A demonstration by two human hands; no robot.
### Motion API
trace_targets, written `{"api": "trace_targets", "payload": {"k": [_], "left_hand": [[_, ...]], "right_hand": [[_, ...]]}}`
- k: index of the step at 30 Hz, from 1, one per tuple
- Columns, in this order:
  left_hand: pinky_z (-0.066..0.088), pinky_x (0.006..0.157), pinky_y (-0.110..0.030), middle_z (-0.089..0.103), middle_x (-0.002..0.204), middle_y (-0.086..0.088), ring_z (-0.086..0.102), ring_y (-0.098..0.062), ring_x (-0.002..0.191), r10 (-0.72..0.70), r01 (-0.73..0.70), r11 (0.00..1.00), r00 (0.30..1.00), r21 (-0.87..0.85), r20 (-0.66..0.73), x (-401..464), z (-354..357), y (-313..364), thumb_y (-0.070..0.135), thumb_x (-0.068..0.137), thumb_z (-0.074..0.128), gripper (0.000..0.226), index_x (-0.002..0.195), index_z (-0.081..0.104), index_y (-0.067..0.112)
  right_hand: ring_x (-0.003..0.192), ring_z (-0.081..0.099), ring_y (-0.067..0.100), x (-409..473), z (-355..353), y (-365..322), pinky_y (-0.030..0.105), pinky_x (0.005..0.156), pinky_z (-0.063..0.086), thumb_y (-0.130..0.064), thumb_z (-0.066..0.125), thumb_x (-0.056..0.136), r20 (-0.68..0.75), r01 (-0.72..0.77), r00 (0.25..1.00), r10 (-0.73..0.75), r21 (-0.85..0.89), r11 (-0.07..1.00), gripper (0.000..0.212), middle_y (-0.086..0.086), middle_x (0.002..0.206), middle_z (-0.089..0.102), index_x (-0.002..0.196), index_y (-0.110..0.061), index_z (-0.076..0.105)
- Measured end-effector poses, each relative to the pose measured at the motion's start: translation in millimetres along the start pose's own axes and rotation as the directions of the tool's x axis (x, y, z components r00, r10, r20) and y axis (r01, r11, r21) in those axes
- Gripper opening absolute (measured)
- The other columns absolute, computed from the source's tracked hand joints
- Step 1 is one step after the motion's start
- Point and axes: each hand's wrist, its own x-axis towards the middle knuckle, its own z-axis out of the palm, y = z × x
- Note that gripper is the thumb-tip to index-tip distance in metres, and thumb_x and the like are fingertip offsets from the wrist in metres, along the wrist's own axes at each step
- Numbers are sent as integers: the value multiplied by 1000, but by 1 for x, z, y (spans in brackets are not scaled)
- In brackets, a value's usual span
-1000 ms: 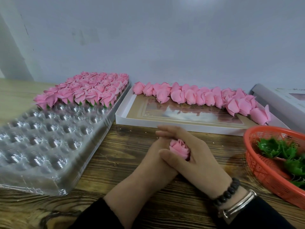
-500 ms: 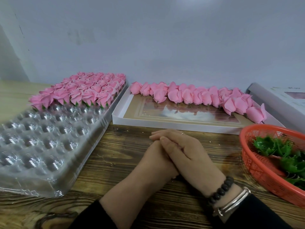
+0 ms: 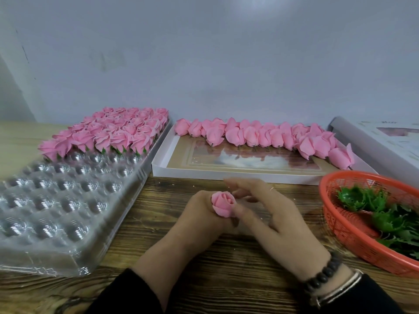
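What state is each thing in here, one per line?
rose bud: upright, gripped by left hand.
right hand: open, blurred, thumb by the bud.
clear tray: far rows hold roses, near cups empty.
white box: buds lined along far edge.
orange basket: holds green leaf pieces.

Left hand (image 3: 199,219) curls in a tight grip; right hand (image 3: 280,219), fingers loose, touches it.

Wooden table (image 3: 147,225): tray (image 3: 56,200), box (image 3: 226,174), basket (image 3: 340,225)

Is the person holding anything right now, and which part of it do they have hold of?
The left hand grips a pink rose bud by its base, petals pointing up. The blurred right hand is open beside it.
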Motion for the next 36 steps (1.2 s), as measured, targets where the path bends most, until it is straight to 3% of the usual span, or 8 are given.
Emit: {"api": "trace_targets", "payload": {"k": [3,5,11,18,30,33,35,36], "left_hand": [[53,77,-41,70,82,-10,66,-23,82,40,-44,992,999,121,34,3,-1,-2,-2,78,67,12,84,69,8],[51,79,-46,69,85,-14,65,-26,85,53,-60,983,998,173,44,2,0,-1,1,81,64,8,88,67,3],[54,76,-41,70,77,-6,65,-20,77,12,-9,977,1000,212,-15,2,1,-2,5,78,69,13,76,67,17],[53,75,-33,70,81,-4,65,-17,81,-4,12,961,1000,276,-30,3,1,-4,9,79,69,11,79,66,20],[51,73,-32,65,77,3,62,-15,78,-16,71,914,990,400,-138,3,8,-5,13,78,65,33,59,51,35],[52,76,-33,66,81,2,62,-14,80,-31,83,918,990,389,-138,4,9,-6,13,79,65,25,66,56,32],[51,76,-31,67,83,2,62,-13,81,-39,81,942,990,326,-134,4,9,-7,11,77,68,13,79,61,23],[51,76,-28,67,85,3,62,-11,83,-37,70,959,991,275,-125,4,8,-6,10,75,70,20,88,62,22]], "right_hand": [[116,49,1,-2,3,-1,17,96,39,-38,47,88,101,64,993,-55,-88,994,40,-18,119,53,127,-39,49],[114,50,3,-1,4,-1,21,96,41,-36,48,87,112,89,991,-76,-120,989,40,-15,119,52,127,-35,52],[97,54,1,3,6,4,12,85,42,-22,62,82,45,74,996,-71,-82,994,31,-10,103,53,113,-26,65],[92,56,2,3,10,3,12,81,44,-27,61,83,10,42,999,-42,-48,998,23,-11,97,55,105,-26,67],[84,55,1,6,17,1,12,75,45,-8,68,81,-27,20,999,-22,-69,997,10,-13,89,56,87,-16,68],[85,56,1,5,16,0,10,74,45,-7,69,80,-33,-4,999,2,-57,998,12,-13,89,56,86,-17,68],[86,55,0,5,16,1,9,74,45,-6,70,78,-45,-24,999,22,-50,998,15,-14,88,56,85,-19,67],[85,55,-1,5,16,2,9,74,43,-6,70,77,-53,-41,998,38,-48,998,17,-15,88,57,84,-21,67]]}}
